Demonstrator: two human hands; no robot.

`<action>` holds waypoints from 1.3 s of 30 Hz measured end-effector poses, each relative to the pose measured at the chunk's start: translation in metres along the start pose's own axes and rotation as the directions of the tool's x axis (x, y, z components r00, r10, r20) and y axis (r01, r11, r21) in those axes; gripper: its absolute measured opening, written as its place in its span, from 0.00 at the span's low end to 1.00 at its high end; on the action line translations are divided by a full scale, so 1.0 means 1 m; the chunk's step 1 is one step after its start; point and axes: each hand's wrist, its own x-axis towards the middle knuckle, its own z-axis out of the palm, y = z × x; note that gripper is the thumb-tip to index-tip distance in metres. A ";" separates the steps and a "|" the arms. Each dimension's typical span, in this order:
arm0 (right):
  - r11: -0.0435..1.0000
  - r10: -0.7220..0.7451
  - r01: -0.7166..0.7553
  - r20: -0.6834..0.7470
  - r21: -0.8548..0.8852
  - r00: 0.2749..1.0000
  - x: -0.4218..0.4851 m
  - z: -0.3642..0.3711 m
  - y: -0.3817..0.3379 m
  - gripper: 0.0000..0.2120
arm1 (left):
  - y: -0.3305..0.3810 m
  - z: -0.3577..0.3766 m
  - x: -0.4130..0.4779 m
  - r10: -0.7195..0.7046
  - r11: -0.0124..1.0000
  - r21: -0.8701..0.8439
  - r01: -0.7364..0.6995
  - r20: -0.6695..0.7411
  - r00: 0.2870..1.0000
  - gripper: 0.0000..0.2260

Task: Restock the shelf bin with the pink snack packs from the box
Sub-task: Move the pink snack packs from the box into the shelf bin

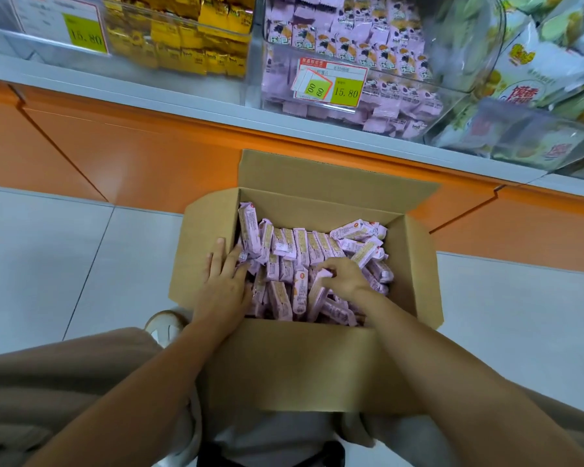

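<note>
An open cardboard box [415,264] sits on the floor in front of me, filled with several pink snack packs [290,251]. My left hand [225,274] lies flat inside the box's left side, fingers spread against the packs. My right hand [343,276] is curled over the packs in the middle, fingers closed around a pink snack pack [317,291]. Above, on the shelf, a clear plastic bin [459,92] holds more pink packs [351,45], with a price tag reading 15.80 on its front.
A clear bin of yellow packs [196,38] stands left of the pink bin, and bins of green-and-white bags [533,72] to the right. An orange cabinet front [132,153] runs below the shelf edge. Grey floor tiles surround the box; my knees flank it.
</note>
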 end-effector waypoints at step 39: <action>0.964 0.154 -0.154 0.015 0.218 0.988 0.016 0.036 0.001 0.16 | 0.049 -0.001 0.038 -0.334 0.242 -0.795 0.556 0.470 0.817 0.12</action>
